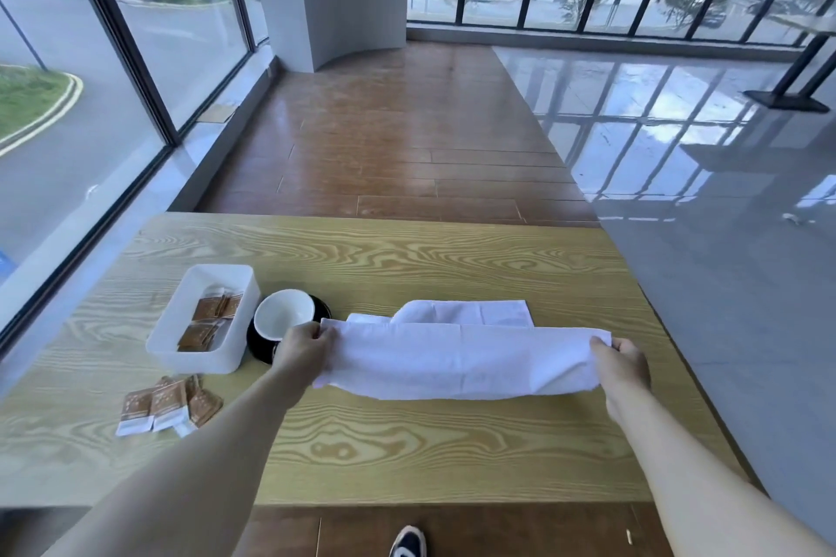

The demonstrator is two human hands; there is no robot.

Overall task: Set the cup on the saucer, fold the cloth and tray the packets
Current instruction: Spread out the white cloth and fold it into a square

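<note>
Softly draped, the white cloth [457, 357] hangs between two pinching hands above the table.

Left hand [304, 348] and right hand [626, 364] each close thumb and fingers on a corner of one long edge, lifting it while the far part lies folded on the wooden table [407, 457]. It looks light, limp and non-slippery, so I judge the corners the best hold for keeping edges aligned. The white cup [282, 313] sits on the dark saucer [260, 341], fragile and just beside the left hand. Some packets [206, 323] lie in the white tray [199, 364]; loose packets [165, 405] wait nearby. Beyond: wood floor, glossy tiles, large windows.
</note>
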